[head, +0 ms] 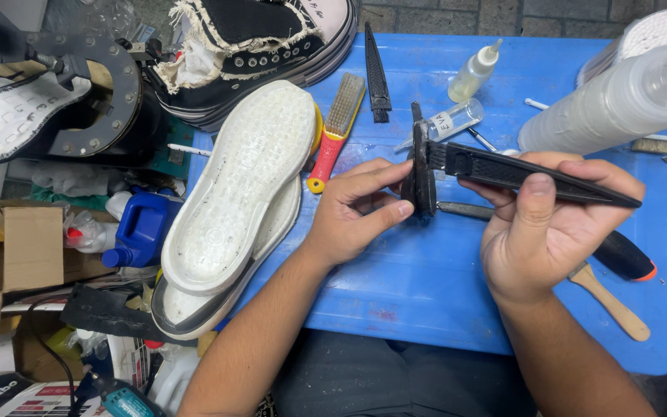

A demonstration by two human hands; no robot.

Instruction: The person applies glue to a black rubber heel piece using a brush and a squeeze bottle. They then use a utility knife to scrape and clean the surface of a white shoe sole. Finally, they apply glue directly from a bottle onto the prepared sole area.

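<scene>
My right hand (538,224) grips a long black brush (534,179) by its handle, bristle end pointing left. My left hand (353,208) pinches a second slim black brush (423,166), held upright so that it crosses the tip of the first one. Both hands hover over the blue table (418,286). To the left, a shoe with a white sole (245,185) lies sole-up, its toe hanging past the table's edge.
A red and yellow wire brush (335,131), another black brush (377,73), two small glue bottles (472,73), a large clear bottle (619,100) and a wooden-handled tool (615,305) lie on the table. Black high-top sneakers (248,46) sit at the back, a blue jug (139,228) at left.
</scene>
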